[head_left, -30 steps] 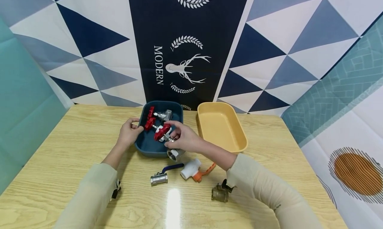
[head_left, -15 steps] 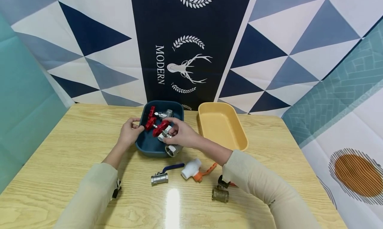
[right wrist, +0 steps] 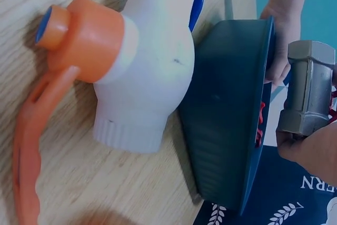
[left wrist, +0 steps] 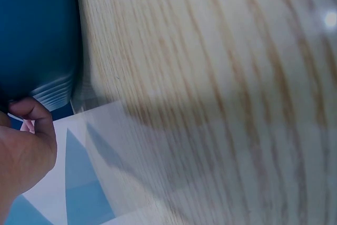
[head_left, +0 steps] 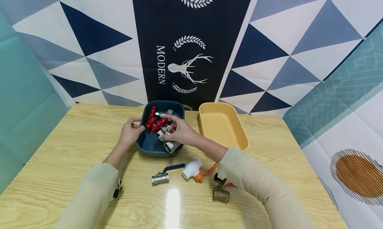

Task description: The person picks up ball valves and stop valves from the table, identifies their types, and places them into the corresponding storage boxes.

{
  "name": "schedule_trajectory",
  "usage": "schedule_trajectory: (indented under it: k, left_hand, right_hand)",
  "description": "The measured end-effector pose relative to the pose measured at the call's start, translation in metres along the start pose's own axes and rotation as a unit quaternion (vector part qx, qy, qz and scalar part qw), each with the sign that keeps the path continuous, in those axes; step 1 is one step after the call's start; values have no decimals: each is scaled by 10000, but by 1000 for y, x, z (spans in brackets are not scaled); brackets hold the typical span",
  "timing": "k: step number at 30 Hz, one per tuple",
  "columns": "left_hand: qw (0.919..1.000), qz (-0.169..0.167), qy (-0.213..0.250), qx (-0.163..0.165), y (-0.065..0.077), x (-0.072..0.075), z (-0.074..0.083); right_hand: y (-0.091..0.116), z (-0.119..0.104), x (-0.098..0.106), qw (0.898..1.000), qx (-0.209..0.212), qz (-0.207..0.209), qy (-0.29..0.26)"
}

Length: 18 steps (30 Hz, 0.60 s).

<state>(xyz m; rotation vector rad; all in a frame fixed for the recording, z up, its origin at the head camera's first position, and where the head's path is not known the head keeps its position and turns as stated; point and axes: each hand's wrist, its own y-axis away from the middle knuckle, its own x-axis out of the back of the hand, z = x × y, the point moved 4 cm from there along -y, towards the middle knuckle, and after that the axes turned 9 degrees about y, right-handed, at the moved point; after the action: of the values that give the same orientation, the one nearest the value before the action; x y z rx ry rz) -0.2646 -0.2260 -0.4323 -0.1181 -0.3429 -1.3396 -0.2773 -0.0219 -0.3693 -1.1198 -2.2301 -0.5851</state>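
Observation:
My left hand (head_left: 130,132) grips the left rim of a dark blue plastic bin (head_left: 152,146), thumb and fingers on either side of the wall. Over the bin's right half, my right hand (head_left: 184,132) holds a metal gate valve (head_left: 171,146) with a red handwheel. In the right wrist view the valve's grey hexagon-ended body (right wrist: 308,88) shows above the bin's rim, partly covered by the hand. Inside the bin lie more valves with red handwheels (head_left: 152,113), a silver one at the back and a white one partly hidden under the held valve.
A yellow bin (head_left: 221,126) stands to the right. In front lie a steel ball valve with a blue lever (head_left: 160,178), a white plastic valve with an orange handle (head_left: 192,169) and a brass valve (head_left: 221,195). A patterned cloth wall (head_left: 191,66) rises behind the table.
My right hand has carried the gate valve slightly left and farther back, over the bin. The left hand has stayed on the rim.

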Motion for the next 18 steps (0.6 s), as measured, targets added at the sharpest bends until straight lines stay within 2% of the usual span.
schedule_trajectory:
  k: [18]
  left_hand:
    - [10000, 64, -16, 51, -1, -2, 0]
  right_hand:
    - [-13, 11, -4, 9993, -238, 292, -39]
